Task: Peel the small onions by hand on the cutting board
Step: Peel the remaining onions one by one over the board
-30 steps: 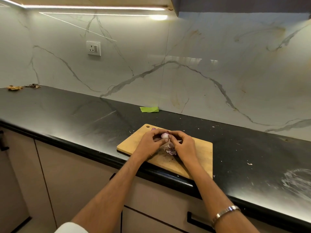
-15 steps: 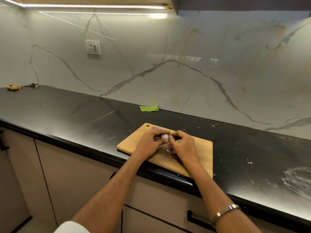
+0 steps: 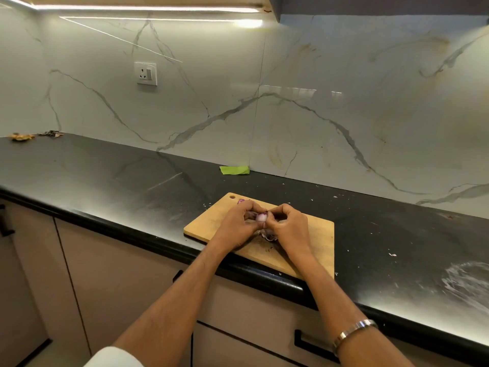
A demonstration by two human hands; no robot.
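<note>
A wooden cutting board (image 3: 209, 222) lies on the black counter near its front edge. Above the board's middle I hold one small onion (image 3: 261, 217), pale with a purple tinge, pinched between both sets of fingertips. My left hand (image 3: 236, 226) grips it from the left and my right hand (image 3: 289, 229) from the right, thumbs meeting on top. Loose purple skins (image 3: 268, 236) lie on the board just below the hands. Another bit of purple onion (image 3: 241, 201) peeks out behind my left hand near the board's far edge.
The black counter (image 3: 105, 181) runs left and right, with white specks and a smear (image 3: 468, 282) at the right. A green scrap (image 3: 234, 170) lies by the marble wall. Dry peel bits (image 3: 22, 136) sit at the far left. A socket (image 3: 145, 73) is on the wall.
Both hands stay together on the onion over the board. The fingers have shifted slightly around it; nothing was let go.
</note>
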